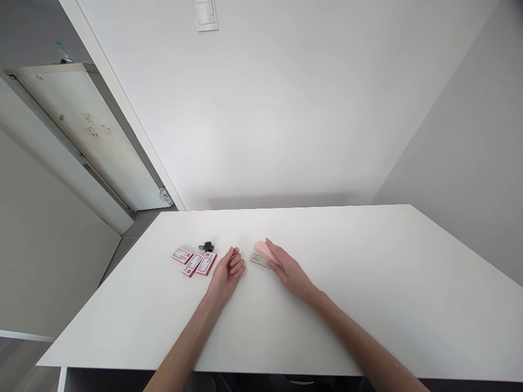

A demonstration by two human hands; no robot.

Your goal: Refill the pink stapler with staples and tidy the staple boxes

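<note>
My right hand (286, 267) rests on the white table (368, 283) with its fingers wrapped over a pale pink stapler (260, 253) that lies on the tabletop. My left hand (229, 269) lies on the table just left of the stapler, palm turned up and fingers curled loosely, with nothing visible in it. Left of that hand lie three small red-and-white staple boxes (194, 262) in a row, and a small dark metal object (207, 247) sits just behind them.
The table stands against a white wall with a light switch (206, 14) high up. A door (85, 136) stands to the left beyond the table's left edge. The grey wall runs along the right side.
</note>
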